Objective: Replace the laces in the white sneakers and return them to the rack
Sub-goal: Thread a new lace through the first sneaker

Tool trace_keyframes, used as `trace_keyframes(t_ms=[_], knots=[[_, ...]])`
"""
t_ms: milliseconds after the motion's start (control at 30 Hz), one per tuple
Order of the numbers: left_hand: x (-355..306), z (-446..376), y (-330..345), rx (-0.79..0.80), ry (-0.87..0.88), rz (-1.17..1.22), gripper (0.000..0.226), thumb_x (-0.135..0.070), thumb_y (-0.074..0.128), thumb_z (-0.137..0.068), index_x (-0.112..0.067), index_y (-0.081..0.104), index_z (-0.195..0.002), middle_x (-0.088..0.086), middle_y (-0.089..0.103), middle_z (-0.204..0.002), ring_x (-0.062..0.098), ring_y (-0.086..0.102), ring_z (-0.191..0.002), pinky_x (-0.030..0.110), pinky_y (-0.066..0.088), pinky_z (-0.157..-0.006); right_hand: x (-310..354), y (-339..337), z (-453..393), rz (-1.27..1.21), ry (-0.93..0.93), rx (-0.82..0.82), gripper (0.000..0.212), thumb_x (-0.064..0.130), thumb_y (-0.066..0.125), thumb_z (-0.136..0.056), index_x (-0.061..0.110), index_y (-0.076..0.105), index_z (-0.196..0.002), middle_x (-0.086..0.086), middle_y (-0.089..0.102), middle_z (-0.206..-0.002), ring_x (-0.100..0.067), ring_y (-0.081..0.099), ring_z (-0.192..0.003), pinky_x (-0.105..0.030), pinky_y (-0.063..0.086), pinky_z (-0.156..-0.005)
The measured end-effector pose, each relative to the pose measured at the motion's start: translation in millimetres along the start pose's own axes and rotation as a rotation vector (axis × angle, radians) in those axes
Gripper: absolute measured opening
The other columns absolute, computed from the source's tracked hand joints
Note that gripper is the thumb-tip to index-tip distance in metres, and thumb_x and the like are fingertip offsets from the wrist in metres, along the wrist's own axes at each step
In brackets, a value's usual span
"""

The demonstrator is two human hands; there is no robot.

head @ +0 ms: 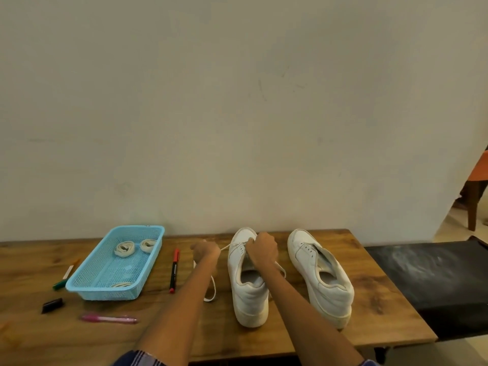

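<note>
Two white sneakers stand on the wooden table point(290, 328), toes toward the wall. On the left sneaker point(248, 291) a white lace point(211, 291) runs through the front eyelets. My right hand point(262, 249) grips the lace over that sneaker's tongue. Just left of the shoe, my left hand point(206, 252) holds the other part of the lace, whose loose end loops down over the table. The right sneaker point(322, 281) shows bare eyelets with no lace visible.
A blue plastic basket point(87, 281) at the left holds rolled laces point(124, 249). A red and black marker point(174, 270) lies between basket and hands. A green marker point(64, 278), a pink pen point(108, 318) and a small black object point(52, 305) lie nearby. A black surface point(435, 281) adjoins the table's right side.
</note>
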State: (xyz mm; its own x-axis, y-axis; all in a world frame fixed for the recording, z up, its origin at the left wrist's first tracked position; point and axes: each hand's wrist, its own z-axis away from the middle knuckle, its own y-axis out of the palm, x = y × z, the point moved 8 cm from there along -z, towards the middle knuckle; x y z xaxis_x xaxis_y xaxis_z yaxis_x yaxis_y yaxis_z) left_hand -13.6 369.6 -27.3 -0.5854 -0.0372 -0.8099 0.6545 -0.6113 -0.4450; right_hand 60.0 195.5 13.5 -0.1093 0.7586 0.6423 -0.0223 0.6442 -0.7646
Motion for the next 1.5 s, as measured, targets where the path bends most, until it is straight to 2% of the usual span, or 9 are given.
trace_keyframes(t_ms=[133, 233, 367, 667, 800, 900, 1033, 1267, 1500], knots=[[-38, 5, -6, 0.050, 0.179, -0.111, 0.031, -0.006, 0.039, -0.098, 0.006, 0.056, -0.121, 0.021, 0.060, -0.121, 0.034, 0.059, -0.110, 0.036, 0.048, -0.089, 18, -13, 0, -0.034, -0.114, -0.069, 0.027, 0.001, 0.042, -0.093, 0.006, 0.053, -0.118, -0.008, 0.057, -0.118, -0.018, 0.054, -0.104, -0.020, 0.041, -0.080], [-85, 22, -10, 0.107, 0.394, -0.075, 0.035, -0.011, 0.034, -0.100, 0.000, 0.064, -0.112, 0.017, 0.062, -0.120, 0.032, 0.056, -0.111, 0.035, 0.043, -0.093, 48, -33, 1, -0.211, -0.219, -0.073, 0.040, -0.011, 0.042, -0.089, 0.006, 0.049, -0.125, -0.011, 0.063, -0.108, -0.018, 0.058, -0.093, -0.018, 0.042, -0.075], [-154, 65, -14, 0.298, 0.544, 0.102, 0.035, -0.017, 0.031, -0.102, -0.005, 0.060, -0.119, 0.012, 0.063, -0.121, 0.028, 0.058, -0.111, 0.034, 0.045, -0.098, 97, -85, -5, -0.554, -0.295, -0.189, 0.020, -0.007, 0.043, -0.091, 0.006, 0.052, -0.102, -0.012, 0.065, -0.086, -0.027, 0.062, -0.080, -0.042, 0.053, -0.076], [-299, 195, -84, 0.362, 0.831, 0.338, 0.036, -0.018, 0.031, -0.103, -0.006, 0.064, -0.108, 0.008, 0.064, -0.097, 0.020, 0.059, -0.083, 0.027, 0.045, -0.065, 194, -242, 17, -0.908, -0.327, -0.335, 0.014, 0.009, 0.056, -0.092, 0.000, 0.066, -0.097, -0.008, 0.065, -0.088, -0.015, 0.058, -0.079, -0.014, 0.046, -0.060], [-339, 243, -112, 0.413, 0.915, 0.393, 0.036, -0.016, 0.030, -0.103, -0.005, 0.061, -0.116, 0.008, 0.063, -0.103, 0.021, 0.059, -0.092, 0.029, 0.048, -0.075, 217, -300, 32, -0.960, -0.403, -0.376, 0.012, 0.010, 0.059, -0.091, 0.002, 0.067, -0.094, -0.004, 0.062, -0.083, -0.015, 0.059, -0.076, -0.011, 0.048, -0.059], [-355, 265, -123, 0.406, 0.946, 0.383, 0.034, -0.012, 0.031, -0.102, -0.007, 0.060, -0.119, 0.006, 0.060, -0.106, 0.019, 0.057, -0.098, 0.030, 0.050, -0.079, 228, -320, 40, -0.933, -0.448, -0.356, 0.010, 0.004, 0.058, -0.088, 0.003, 0.068, -0.089, -0.007, 0.063, -0.080, -0.019, 0.060, -0.076, -0.031, 0.052, -0.073], [-355, 282, -126, 0.402, 0.956, 0.387, 0.032, 0.000, 0.032, -0.096, -0.011, 0.062, -0.101, 0.009, 0.062, -0.102, 0.021, 0.058, -0.094, 0.027, 0.050, -0.074, 224, -330, 48, -0.928, -0.448, -0.373, 0.013, 0.002, 0.057, -0.088, 0.002, 0.069, -0.094, -0.007, 0.064, -0.083, -0.018, 0.060, -0.076, -0.020, 0.048, -0.060], [-345, 287, -117, 0.467, 0.974, 0.375, 0.034, -0.004, 0.031, -0.100, -0.003, 0.054, -0.126, 0.015, 0.057, -0.128, 0.026, 0.055, -0.118, 0.032, 0.047, -0.098, 212, -329, 51, -0.994, -0.437, -0.352, 0.013, 0.001, 0.055, -0.090, -0.001, 0.067, -0.095, -0.004, 0.060, -0.078, -0.012, 0.056, -0.068, -0.011, 0.042, -0.052], [-342, 296, -118, 0.533, 0.959, 0.288, 0.037, -0.015, 0.027, -0.104, -0.015, 0.049, -0.134, 0.011, 0.054, -0.132, 0.025, 0.054, -0.113, 0.035, 0.044, -0.085, 216, -326, 46, -1.040, -0.511, -0.188, 0.016, 0.003, 0.052, -0.093, 0.005, 0.067, -0.097, -0.010, 0.065, -0.087, -0.014, 0.061, -0.072, -0.015, 0.047, -0.052]])
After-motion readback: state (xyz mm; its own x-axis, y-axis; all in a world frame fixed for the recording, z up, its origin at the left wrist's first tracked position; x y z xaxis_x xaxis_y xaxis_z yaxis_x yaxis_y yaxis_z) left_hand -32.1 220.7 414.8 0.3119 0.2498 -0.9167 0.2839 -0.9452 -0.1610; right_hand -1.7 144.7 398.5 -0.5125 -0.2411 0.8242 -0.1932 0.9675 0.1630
